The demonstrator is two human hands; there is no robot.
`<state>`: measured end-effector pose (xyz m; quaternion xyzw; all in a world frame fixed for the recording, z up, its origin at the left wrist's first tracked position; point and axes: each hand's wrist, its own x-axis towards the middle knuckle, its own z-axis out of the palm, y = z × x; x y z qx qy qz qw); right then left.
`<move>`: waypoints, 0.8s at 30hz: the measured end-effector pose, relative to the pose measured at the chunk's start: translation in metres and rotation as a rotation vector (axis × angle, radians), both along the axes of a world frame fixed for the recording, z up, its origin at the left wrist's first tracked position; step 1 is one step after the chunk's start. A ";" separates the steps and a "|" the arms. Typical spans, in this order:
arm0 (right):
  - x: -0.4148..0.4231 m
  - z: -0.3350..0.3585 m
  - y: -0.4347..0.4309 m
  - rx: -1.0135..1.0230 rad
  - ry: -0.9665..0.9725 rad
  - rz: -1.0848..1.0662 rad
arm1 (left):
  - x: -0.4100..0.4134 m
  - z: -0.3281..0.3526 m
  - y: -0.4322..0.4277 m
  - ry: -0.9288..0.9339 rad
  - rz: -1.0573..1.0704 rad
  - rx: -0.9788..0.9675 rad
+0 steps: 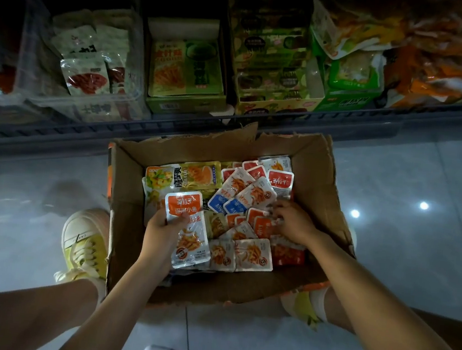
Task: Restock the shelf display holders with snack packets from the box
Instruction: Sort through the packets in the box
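Gripping a silvery, orange-topped snack packet [191, 242] is the left hand [159, 231].

Both forearms reach forward and down. The left hand [164, 232] grips a packet [190, 207] (thumb on top). The right hand [295, 222] curls its fingers downward.

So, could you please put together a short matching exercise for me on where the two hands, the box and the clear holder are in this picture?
Things:
1. left hand
2. right hand
3. cardboard box
4. clear holder

Places or states:
A. on the shelf, with white-and-red packets inside
B. on the tiled floor in front of the shelf
C. gripping a large orange-topped packet
D. fingers on the small orange packets on the box's right side

Pairs: 1-C, 2-D, 3-B, 4-A
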<state>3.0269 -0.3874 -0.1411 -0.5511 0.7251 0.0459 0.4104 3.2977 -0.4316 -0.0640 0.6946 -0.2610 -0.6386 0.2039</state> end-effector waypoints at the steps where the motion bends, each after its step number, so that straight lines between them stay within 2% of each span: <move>1: 0.000 -0.002 0.004 0.014 -0.005 -0.007 | 0.000 0.000 0.000 -0.003 -0.001 -0.003; 5: 0.004 0.001 0.010 -0.008 0.044 -0.053 | -0.001 0.001 0.002 -0.004 -0.001 -0.006; 11: 0.010 0.025 0.012 -0.215 0.047 -0.207 | -0.008 0.004 0.003 0.006 -0.010 -0.013; 18: 0.017 0.066 0.009 -0.420 0.100 -0.507 | -0.014 0.019 0.009 0.041 -0.016 -0.064; 21: 0.022 0.086 0.010 -0.470 -0.044 -0.741 | -0.014 0.025 0.010 0.030 -0.018 -0.106; 24: 0.033 0.111 0.011 -0.447 -0.369 -1.037 | -0.013 0.032 0.010 0.063 -0.001 -0.102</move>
